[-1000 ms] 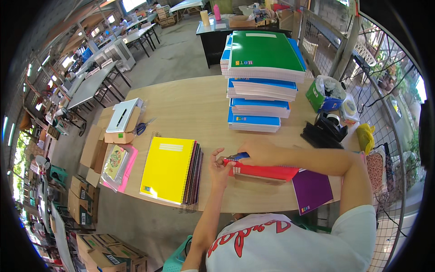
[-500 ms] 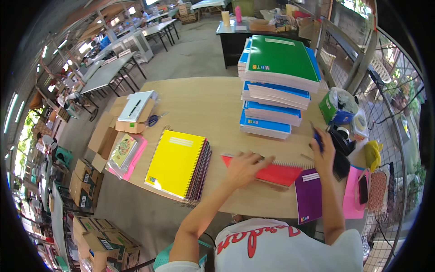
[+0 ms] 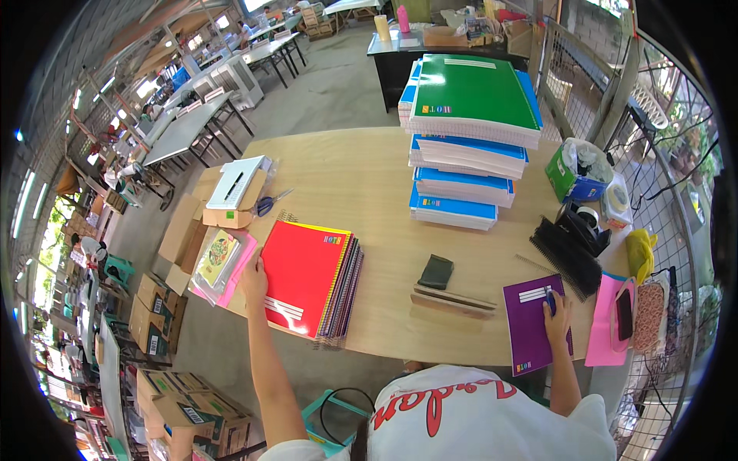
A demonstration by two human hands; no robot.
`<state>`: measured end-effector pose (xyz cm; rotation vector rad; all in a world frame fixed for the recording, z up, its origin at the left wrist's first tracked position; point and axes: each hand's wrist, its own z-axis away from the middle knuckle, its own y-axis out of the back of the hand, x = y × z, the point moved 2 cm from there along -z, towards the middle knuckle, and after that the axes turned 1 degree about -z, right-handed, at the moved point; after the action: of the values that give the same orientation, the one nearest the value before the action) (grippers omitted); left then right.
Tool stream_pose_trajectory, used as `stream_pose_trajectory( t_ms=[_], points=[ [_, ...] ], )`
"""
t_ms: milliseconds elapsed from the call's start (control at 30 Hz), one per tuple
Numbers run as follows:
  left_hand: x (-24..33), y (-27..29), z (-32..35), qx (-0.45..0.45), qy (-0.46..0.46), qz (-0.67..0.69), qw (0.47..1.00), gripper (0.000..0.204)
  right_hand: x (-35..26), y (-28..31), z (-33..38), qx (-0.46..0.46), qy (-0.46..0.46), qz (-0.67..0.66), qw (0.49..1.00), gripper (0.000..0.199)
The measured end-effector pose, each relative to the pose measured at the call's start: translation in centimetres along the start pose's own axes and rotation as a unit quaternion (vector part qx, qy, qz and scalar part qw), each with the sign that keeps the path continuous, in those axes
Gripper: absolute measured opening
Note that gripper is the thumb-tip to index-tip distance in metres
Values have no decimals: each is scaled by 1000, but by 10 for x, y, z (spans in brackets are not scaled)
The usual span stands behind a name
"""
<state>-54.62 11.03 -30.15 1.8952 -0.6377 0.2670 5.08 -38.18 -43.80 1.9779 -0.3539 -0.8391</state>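
A red spiral notebook (image 3: 307, 273) lies on top of the notebook stack (image 3: 350, 296) at the left, a yellow cover edge showing beneath it. My left hand (image 3: 255, 278) is closed at its left edge. On the right, my right hand (image 3: 558, 319) grips a small blue-handled tool (image 3: 550, 300); its working end is hard to make out. That hand rests over a purple notebook (image 3: 530, 334) at the table's near edge. Between the hands lie a wooden bar (image 3: 453, 301) and a dark green block (image 3: 437, 272).
Tall piles of blue- and green-covered books (image 3: 469, 180) stand at the far right of the table (image 3: 338, 169). Black coils (image 3: 565, 257), a tape dispenser (image 3: 588, 227) and a pink folder (image 3: 603, 334) lie along the right. Scissors (image 3: 273, 201) and a cardboard box (image 3: 181, 238) are at the left.
The red notebook has moved from the middle of the table onto the left stack with my left hand. My right hand has lowered over the purple notebook, keeping the tool.
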Motion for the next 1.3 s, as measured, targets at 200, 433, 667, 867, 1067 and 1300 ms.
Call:
stream_pose_trajectory(
  t_ms=[200,433,667,867,1067,1300],
  points=[
    [8,-28,19,-4,54,-272,961,33,2,-10,21,-18,13,73,997,47],
    [-11,-40,12,-20,55,-136,989,36,-8,-8,24,-24,12,112,993,51],
    [286,11,-33,33,-288,178,940,50,-130,12,12,-157,111,-157,969,89],
    [540,-10,-40,-112,-590,175,780,59,-149,-43,-5,-130,119,-133,975,71],
    [603,-40,-57,-246,-625,-20,740,53,-146,5,-25,-139,98,-115,979,79],
    [612,-49,-71,-339,-636,19,693,47,-117,41,-19,-137,66,-179,972,87]
  ],
)
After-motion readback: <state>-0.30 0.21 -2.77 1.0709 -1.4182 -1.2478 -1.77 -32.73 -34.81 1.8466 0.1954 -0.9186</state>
